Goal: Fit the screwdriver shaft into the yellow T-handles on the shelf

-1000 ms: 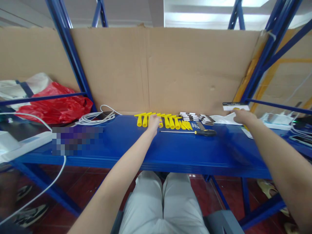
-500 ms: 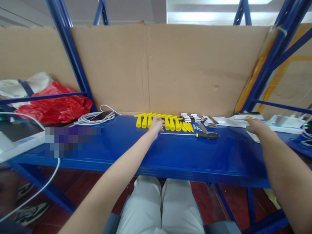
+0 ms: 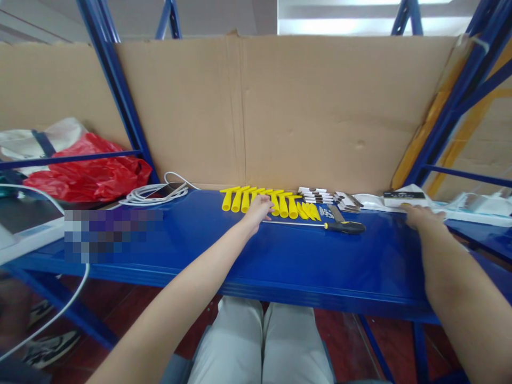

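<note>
Now, left hand: loosely open, fingertips resting on the row of yellow handles; I see nothing clasped.
Row axis: runs left to right along the back of the blue shelf, each handle pointing toward me; most of the row lies left of the fingers.
Screwdriver: lies crosswise, tip close beside the left hand, grip toward the right.
Right hand: flat, palm down, empty, fingertips at the white packet.
Nearer to the row: left hand, by far.
</note>
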A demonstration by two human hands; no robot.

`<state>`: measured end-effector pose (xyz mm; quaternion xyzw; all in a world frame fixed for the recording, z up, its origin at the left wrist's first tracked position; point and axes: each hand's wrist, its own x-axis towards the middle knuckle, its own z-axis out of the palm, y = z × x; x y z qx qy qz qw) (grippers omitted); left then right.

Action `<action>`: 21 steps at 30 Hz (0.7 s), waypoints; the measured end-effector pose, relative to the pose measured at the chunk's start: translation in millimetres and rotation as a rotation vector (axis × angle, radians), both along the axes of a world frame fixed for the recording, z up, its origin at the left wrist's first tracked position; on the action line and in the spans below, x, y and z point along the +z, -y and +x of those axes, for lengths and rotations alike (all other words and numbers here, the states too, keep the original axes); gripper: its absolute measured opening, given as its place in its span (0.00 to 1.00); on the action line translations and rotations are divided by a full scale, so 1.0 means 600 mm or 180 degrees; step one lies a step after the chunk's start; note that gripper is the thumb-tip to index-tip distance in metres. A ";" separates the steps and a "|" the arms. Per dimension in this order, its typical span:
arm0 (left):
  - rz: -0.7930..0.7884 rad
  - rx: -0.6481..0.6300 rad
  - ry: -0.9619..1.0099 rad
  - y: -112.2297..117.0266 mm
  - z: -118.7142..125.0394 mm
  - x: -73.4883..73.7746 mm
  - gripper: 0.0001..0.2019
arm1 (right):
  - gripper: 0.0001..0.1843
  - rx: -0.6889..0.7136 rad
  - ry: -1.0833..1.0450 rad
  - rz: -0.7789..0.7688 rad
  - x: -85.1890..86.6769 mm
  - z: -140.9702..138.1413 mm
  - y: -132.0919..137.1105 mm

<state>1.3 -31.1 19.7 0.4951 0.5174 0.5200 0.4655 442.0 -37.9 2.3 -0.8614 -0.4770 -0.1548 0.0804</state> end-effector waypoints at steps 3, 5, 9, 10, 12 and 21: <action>-0.0021 -0.0056 -0.0023 0.000 0.000 -0.001 0.09 | 0.29 -0.0140 -0.0092 -0.0374 0.004 -0.008 0.010; -0.0011 -0.0093 -0.0052 0.000 -0.001 -0.001 0.08 | 0.30 -0.0090 -0.0109 -0.0410 0.007 -0.013 0.017; 0.0020 -0.0167 -0.0146 -0.001 -0.002 -0.003 0.07 | 0.31 -0.0115 -0.0179 -0.0441 0.007 -0.018 0.024; 0.0020 -0.0198 -0.0165 -0.001 -0.003 -0.004 0.07 | 0.32 -0.0169 -0.0177 -0.0448 0.006 -0.018 0.024; 0.0026 -0.0251 -0.0197 -0.003 -0.004 -0.005 0.08 | 0.33 -0.0232 -0.0145 -0.0451 0.004 -0.017 0.023; 0.0008 -0.0266 -0.0299 -0.003 -0.003 -0.004 0.08 | 0.32 -0.0119 -0.0301 -0.0262 0.000 -0.007 0.018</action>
